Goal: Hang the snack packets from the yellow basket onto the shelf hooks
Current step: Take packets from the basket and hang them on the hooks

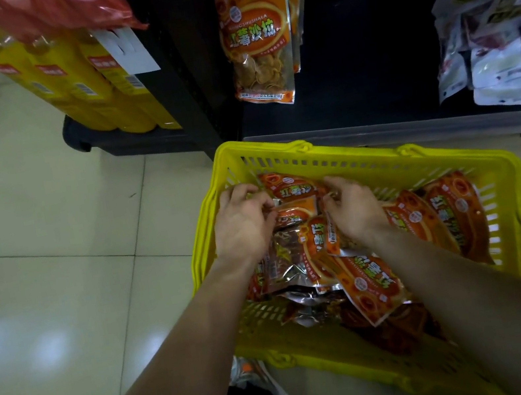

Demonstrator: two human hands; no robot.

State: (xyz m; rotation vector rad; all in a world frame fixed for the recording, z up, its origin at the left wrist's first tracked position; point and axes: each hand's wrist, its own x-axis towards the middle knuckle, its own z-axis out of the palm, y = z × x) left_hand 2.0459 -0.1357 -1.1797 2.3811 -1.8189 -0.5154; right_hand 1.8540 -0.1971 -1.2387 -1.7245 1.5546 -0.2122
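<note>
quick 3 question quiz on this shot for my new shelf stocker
1. True or false: the left hand and the right hand are both among the snack packets in the yellow basket.
2. Where do matching orange packets already hang? A) on the basket's handle B) on the dark shelf behind the basket C) from the ceiling
3. Fill in: the tall bottles left of the shelf are ___ in colour.
Key: 1 true; 2 B; 3 yellow.
</note>
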